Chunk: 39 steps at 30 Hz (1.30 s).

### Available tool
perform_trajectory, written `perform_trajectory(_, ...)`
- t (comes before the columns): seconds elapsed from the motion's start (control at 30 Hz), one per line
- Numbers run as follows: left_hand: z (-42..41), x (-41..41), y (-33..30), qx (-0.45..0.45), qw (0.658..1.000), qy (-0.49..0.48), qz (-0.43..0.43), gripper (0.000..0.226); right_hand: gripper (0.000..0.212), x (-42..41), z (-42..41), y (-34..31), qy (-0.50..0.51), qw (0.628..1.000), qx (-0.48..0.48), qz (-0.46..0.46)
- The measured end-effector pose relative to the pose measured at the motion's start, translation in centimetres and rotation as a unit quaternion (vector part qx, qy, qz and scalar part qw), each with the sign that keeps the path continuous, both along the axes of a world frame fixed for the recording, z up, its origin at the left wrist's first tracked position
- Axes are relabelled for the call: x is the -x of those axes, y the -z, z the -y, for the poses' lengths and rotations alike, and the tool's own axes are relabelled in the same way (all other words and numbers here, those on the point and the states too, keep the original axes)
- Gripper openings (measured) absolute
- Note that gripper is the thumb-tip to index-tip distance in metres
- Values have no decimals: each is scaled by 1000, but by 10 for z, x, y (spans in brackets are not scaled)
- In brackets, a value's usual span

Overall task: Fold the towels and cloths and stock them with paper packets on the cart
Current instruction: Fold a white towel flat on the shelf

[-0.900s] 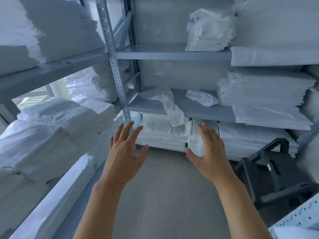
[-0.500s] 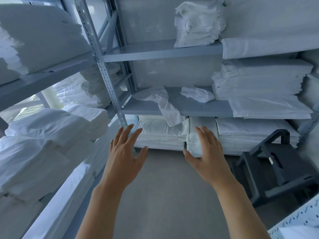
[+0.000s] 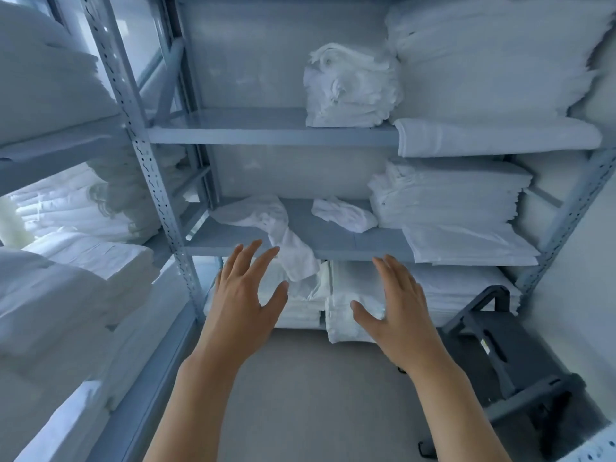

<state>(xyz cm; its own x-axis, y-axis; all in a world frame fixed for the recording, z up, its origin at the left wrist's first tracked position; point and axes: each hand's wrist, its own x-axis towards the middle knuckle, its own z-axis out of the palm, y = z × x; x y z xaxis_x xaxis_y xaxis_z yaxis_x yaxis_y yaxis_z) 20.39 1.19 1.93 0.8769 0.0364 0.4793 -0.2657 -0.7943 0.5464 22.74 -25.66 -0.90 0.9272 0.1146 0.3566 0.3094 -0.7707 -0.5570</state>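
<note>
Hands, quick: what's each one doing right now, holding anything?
Left hand: open, fingers spread, holding nothing.
Right hand: open, fingers spread, holding nothing.

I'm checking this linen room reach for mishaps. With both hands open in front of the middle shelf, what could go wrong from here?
The crumpled cloth already hangs over the middle shelf edge; a brush from the left hand might drag it to the floor. The right hand could disturb the folded stack overhanging that shelf. The dark step stool stands close on the right, a likely trip hazard.
</note>
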Motion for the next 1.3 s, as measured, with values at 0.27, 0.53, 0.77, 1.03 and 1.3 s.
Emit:
perform_trajectory(0.27, -60, -65, -9, 21, 1000, 13, 1, 57, 89, -54, -41, -13, 42, 999, 15, -10)
perform_trajectory(0.53, -107, -104, 22, 51, 998, 20, -27, 57, 87, -87, -89, -8, 50, 997, 48, -29)
perform_trajectory(0.77, -144, -126, 38, 71, 997, -13, -27, 55, 87, -127, -121, -2, 22, 997, 66, -32)
perform_trajectory(1.03, -155, -165, 61, 54, 996, -54, -52, 57, 85, -182, -118, 20, 4, 996, 69, -49)
perform_trajectory(1.3, -101, -238, 57, 20, 996, -61, -66, 56, 84, -264, -75, 31, -9, 998, 41, -37)
